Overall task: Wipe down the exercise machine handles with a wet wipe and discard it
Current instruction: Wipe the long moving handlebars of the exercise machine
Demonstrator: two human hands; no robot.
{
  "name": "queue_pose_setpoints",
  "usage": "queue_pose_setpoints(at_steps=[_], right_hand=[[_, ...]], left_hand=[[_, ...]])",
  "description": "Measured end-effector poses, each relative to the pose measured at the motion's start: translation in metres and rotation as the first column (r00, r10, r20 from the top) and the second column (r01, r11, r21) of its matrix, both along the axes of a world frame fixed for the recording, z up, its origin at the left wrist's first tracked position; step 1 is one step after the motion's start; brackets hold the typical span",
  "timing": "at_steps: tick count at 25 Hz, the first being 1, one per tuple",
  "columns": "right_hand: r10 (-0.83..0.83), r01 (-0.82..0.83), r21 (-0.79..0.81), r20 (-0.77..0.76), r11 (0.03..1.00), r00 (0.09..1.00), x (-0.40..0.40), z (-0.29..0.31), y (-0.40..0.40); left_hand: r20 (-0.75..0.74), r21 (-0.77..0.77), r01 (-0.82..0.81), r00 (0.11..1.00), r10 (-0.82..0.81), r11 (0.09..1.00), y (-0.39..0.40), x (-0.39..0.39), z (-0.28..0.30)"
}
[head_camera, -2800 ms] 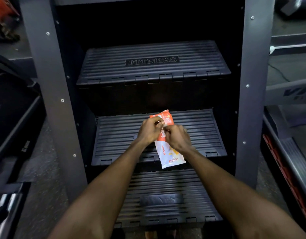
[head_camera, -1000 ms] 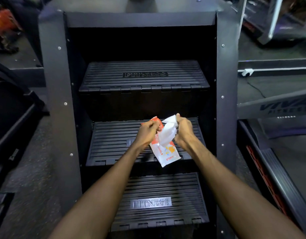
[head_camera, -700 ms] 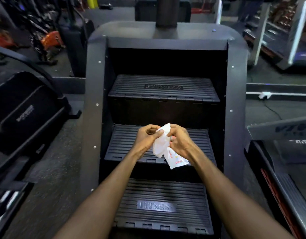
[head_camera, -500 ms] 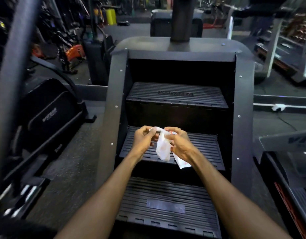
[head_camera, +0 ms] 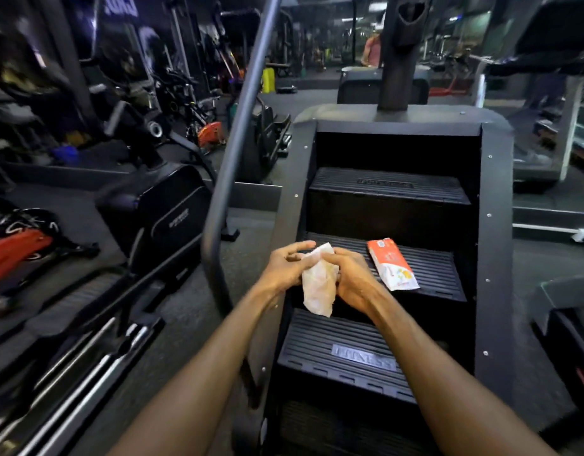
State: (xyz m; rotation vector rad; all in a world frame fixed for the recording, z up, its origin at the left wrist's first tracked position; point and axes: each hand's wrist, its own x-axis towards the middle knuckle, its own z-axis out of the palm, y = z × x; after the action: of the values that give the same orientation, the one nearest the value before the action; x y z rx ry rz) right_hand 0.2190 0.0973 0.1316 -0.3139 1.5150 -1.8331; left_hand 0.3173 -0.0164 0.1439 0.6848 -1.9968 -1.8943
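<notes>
In the head view, both hands meet in front of the stair-climbing machine [head_camera: 395, 245], over the left end of its middle step [head_camera: 428, 268]. The left hand [head_camera: 284, 268] and the right hand [head_camera: 351, 279] hold one white wet wipe [head_camera: 318, 287] between them. The fingers of the left hand are bent at the upper edge of the wipe, though the index finger stands more straight; the right fingers curl around its right side. The wipe hangs down in loose folds, so I judge that the hands are spreading or folding it to make a good surface for rubbing.

The wipe packet [head_camera: 391, 264], orange at the top and white below, lies flat on the middle step, near its right part and just beside the right hand. It probably rests there to free both hands.

The grey handrail [head_camera: 229, 179] of the machine rises steeply on the left, close to the left hand, and nothing touches it yet. It seems the nearest handle to wipe first. The wiping itself has not begun.

Other gym machines stand around on the dark floor, blurred.
</notes>
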Motion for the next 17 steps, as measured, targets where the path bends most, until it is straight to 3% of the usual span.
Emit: queue_pose_setpoints(at_steps=[4, 7, 13, 15, 17], right_hand=[[0.115, -0.113, 0.03, -0.061, 0.993, 0.992, 0.06, 0.022, 0.0], [0.134, -0.132, 0.034, -0.086, 0.991, 0.987, 0.094, 0.04, -0.012], [0.298, -0.307, -0.061, -0.129, 0.95, 0.946, 0.16, 0.077, -0.044], [0.368, -0.383, -0.066, -0.169, 0.922, 0.915, 0.183, 0.091, -0.057], [0.391, -0.412, -0.092, -0.187, 0.907, 0.901, 0.202, 0.104, -0.076]], left_hand=[[-0.101, -0.306, -0.026, 0.995, -0.006, 0.952, 0.001, 0.074, 0.019], [-0.139, -0.361, -0.167, 0.983, 0.124, 0.918, -0.006, 0.112, 0.039], [-0.164, -0.233, -0.4, 0.915, 0.369, 0.887, -0.028, 0.187, 0.075], [-0.127, -0.159, -0.461, 0.887, 0.445, 0.873, -0.037, 0.209, 0.081], [-0.035, -0.054, -0.421, 0.907, 0.419, 0.906, -0.05, 0.234, 0.085]])
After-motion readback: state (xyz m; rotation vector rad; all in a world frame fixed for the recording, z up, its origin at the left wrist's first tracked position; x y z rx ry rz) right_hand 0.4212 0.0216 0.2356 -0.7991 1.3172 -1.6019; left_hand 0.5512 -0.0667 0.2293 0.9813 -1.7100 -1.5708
